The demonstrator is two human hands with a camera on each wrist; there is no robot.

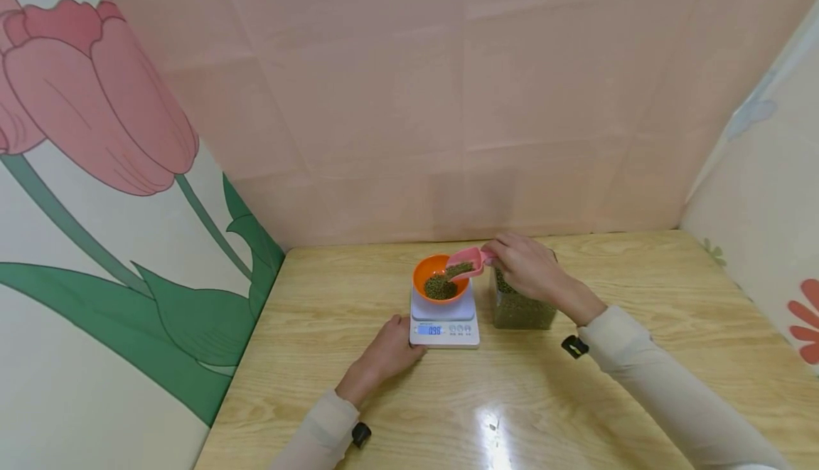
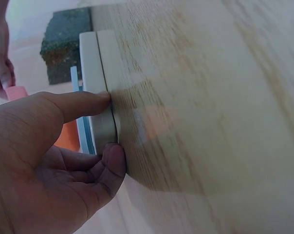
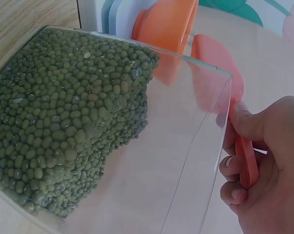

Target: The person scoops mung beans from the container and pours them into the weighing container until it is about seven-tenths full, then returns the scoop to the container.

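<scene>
My right hand (image 1: 527, 267) grips the handle of a pink scoop (image 3: 220, 73), which carries green mung beans. The scoop is tilted over the rim of an orange bowl (image 1: 419, 276) with a heap of mung beans (image 1: 440, 288) in it. Under the bowl is a white kitchen scale (image 1: 448, 340), its lit display (image 1: 431, 330) reading what looks like 098. At the scale's front left corner my left hand (image 1: 390, 353) holds its edge between thumb and curled fingers, as the left wrist view shows. A clear box (image 1: 523, 313) of mung beans stands right of the scale, partly behind my right forearm.
The wooden table (image 1: 326, 292) meets a pink covered wall (image 1: 384, 136) behind the scale. Walls with printed flowers stand at left and right. A small dark band piece (image 1: 574, 346) is at the right wrist, another (image 1: 361, 434) at the left.
</scene>
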